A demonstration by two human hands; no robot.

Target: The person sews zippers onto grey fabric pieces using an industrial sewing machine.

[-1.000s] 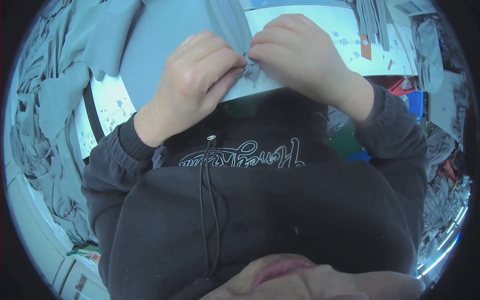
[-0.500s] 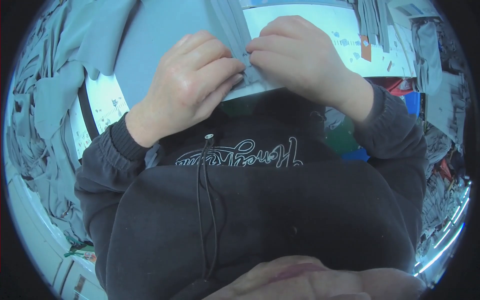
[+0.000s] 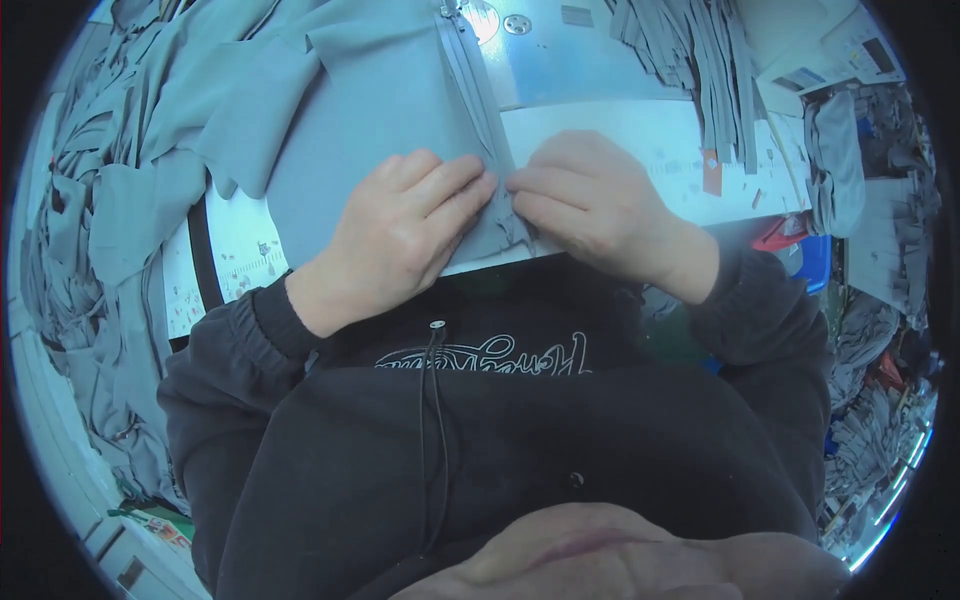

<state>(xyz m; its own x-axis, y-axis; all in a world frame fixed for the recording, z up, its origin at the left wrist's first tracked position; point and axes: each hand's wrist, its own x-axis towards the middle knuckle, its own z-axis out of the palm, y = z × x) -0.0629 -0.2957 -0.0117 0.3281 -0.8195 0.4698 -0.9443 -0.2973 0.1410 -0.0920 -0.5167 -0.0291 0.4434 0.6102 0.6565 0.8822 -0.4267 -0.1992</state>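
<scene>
A grey fabric piece (image 3: 375, 110) lies over the white table, with a folded strip (image 3: 468, 90) running along its right edge toward a metal presser foot (image 3: 449, 10) at the top. My left hand (image 3: 405, 220) is closed, its fingertips gripping the cloth on the left side of the fold near the table's front edge. Opposite it, my right hand (image 3: 595, 205) pinches the fold's right side. Only a small gap separates the fingertips. The fingers partly hide the cloth between them.
Grey cut fabric (image 3: 130, 210) is heaped on the left. A bundle of grey strips (image 3: 715, 70) hangs at the upper right beside an orange tag (image 3: 712, 172). On the right are a blue bin (image 3: 818, 262) and more draped cloth (image 3: 838, 160). Metal plates surround the presser foot.
The view has shifted, so the table, fabric and hands sit lower and the presser foot shows at the top. My fingertips have moved slightly along the fold, away from the front edge.
</scene>
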